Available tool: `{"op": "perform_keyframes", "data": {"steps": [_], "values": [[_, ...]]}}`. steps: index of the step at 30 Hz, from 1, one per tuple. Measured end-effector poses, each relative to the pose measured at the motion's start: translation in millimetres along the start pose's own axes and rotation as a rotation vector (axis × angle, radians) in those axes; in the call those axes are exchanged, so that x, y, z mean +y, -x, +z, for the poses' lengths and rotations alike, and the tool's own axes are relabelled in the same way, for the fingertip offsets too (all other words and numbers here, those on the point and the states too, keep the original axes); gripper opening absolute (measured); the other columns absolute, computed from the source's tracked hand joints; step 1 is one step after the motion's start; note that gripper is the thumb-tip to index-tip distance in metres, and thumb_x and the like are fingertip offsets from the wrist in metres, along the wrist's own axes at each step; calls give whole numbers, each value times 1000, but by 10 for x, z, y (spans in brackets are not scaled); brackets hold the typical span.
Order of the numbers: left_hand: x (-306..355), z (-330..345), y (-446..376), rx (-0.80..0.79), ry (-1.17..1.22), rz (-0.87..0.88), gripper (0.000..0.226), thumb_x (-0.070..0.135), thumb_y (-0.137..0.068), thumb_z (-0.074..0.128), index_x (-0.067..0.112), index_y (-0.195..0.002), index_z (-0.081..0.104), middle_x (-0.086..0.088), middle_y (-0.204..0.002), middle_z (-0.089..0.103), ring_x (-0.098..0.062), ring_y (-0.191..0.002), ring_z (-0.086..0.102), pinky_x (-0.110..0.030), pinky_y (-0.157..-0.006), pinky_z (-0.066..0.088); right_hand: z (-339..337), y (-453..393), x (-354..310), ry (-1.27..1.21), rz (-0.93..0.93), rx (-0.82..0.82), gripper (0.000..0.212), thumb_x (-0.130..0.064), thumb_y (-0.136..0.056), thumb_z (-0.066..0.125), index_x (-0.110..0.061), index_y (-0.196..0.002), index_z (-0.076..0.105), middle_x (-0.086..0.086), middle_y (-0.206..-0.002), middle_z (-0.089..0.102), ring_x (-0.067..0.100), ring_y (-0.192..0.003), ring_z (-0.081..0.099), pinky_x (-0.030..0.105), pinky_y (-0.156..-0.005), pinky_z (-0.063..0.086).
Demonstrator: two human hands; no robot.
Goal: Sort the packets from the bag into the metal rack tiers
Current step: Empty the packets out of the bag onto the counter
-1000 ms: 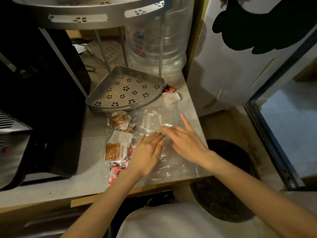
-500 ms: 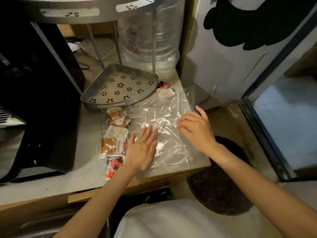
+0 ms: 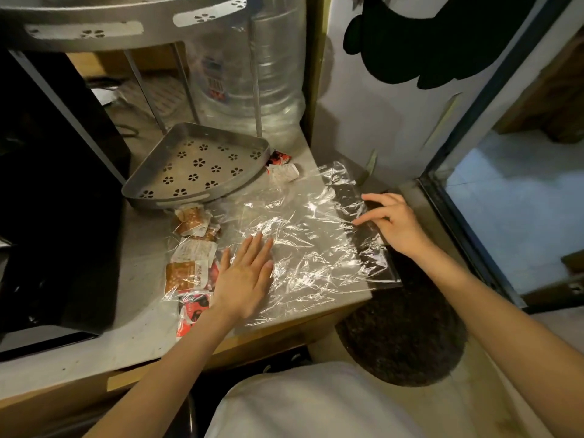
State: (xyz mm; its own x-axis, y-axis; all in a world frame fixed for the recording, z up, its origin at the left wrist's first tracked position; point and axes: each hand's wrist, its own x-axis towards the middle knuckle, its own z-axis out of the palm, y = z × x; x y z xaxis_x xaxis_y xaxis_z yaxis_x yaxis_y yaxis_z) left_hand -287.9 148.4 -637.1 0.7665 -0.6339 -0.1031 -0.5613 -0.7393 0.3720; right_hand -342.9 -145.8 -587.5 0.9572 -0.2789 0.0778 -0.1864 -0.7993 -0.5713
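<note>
Left hand [image 3: 245,276]: flat, palm down, fingers straight and close together, pressed on the near-left part of the clear plastic bag [image 3: 303,245]; it grips nothing. Forearm enters from the lower left.

Right hand [image 3: 392,221]: at the bag's right edge, where the plastic overhangs the counter [image 3: 142,330]. Fingers loosely curled, index finger extended and touching the film; whether any plastic is pinched cannot be told.

Writing: print on the packets and the red-and-white label on the large water bottle [image 3: 249,64] are too small to read.

Bag: transparent, crinkled, glossy, spread nearly flat across the counter's right end.

Packets, left group [image 3: 192,257]: small sachets, brown-and-white and red-and-black, in a column just left of the left hand, partly under the bag's left edge.

Packets, far pair [image 3: 281,167]: one red-and-black, one white, on the counter just beside the right corner of the lower rack tier [image 3: 196,167].

Lower rack tier: grey metal, wedge-shaped, flower-pattern perforations, no packets inside. Upper tier [image 3: 120,17]: same metal, on thin legs, contents hidden.
</note>
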Motion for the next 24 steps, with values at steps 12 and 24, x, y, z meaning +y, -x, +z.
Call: {"op": "perform_keyframes", "data": {"steps": [12,24], "values": [[30,-3,-4,43,-21,8,65,58,-83,-11,35,-143,-2,12,-154,-9,-10,-141,-18,-37,-114,-13,110,-90,86,-36,162,-24,43,11,-89,36,-8,-94,74,12,-129,57,27,-124,44,13,-96,22],[3,-516,91,320,219,-165,60,50,-91,24,21,-144,27,-3,-151,30,-19,-141,22,-36,-114,14,499,-548,-874,14,-163,-251,37,-13,-93,47,-14,-130,50,6,-135,52,23,-128,42,35,-103,33]]}}
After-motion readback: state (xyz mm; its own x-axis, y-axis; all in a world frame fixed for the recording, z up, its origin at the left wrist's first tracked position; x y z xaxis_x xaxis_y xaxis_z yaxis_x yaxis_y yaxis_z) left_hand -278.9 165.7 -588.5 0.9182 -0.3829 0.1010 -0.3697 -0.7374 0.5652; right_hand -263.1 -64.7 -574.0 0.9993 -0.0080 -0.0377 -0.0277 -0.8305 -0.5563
